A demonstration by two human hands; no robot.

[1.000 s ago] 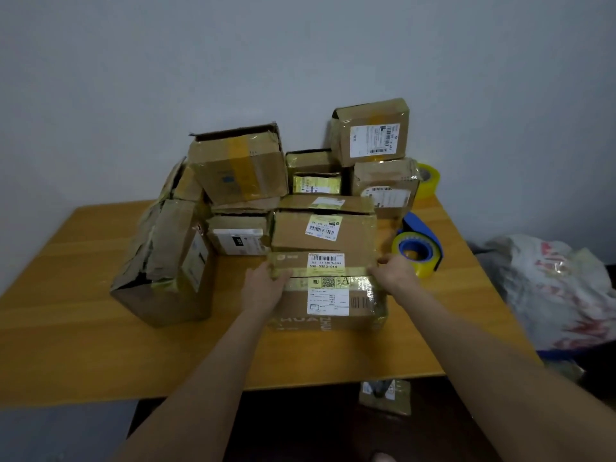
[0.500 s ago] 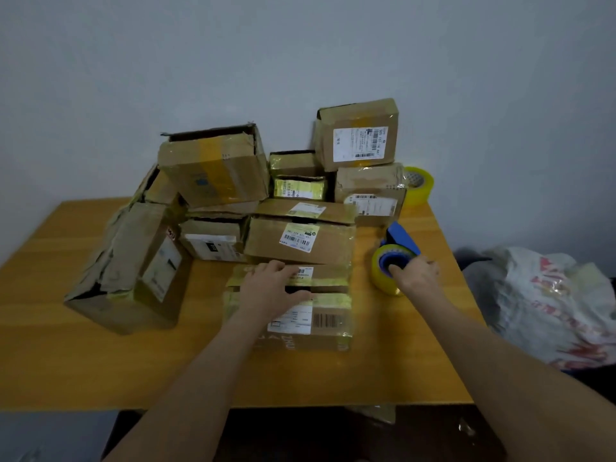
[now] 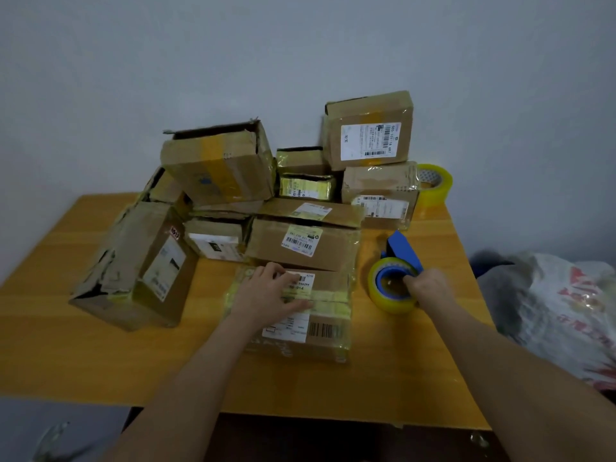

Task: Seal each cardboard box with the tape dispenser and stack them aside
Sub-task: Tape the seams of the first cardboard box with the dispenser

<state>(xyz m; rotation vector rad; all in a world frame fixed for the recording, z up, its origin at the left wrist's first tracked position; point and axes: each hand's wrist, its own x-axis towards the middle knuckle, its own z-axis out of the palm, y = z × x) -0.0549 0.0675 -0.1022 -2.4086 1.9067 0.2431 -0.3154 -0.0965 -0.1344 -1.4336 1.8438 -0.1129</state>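
Note:
A flat cardboard box (image 3: 320, 325) with white labels and yellowish tape lies near the front middle of the wooden table (image 3: 66, 355). My left hand (image 3: 266, 291) rests flat on its top, fingers spread towards the right. To the right stands a blue tape dispenser (image 3: 396, 271) holding a yellow tape roll. My right hand (image 3: 425, 285) grips the dispenser at the roll's hub, fingers curled into it.
Several more cardboard boxes are piled behind, the tallest stack (image 3: 370, 128) at the back right and a torn box (image 3: 133, 265) tipped at the left. A spare tape roll (image 3: 433, 185) sits by the wall. A plastic bag (image 3: 560, 311) lies beyond the table's right edge.
My right hand left the box's right end, reached to the tape dispenser and closed on it. My left hand shifted onto the top of the box.

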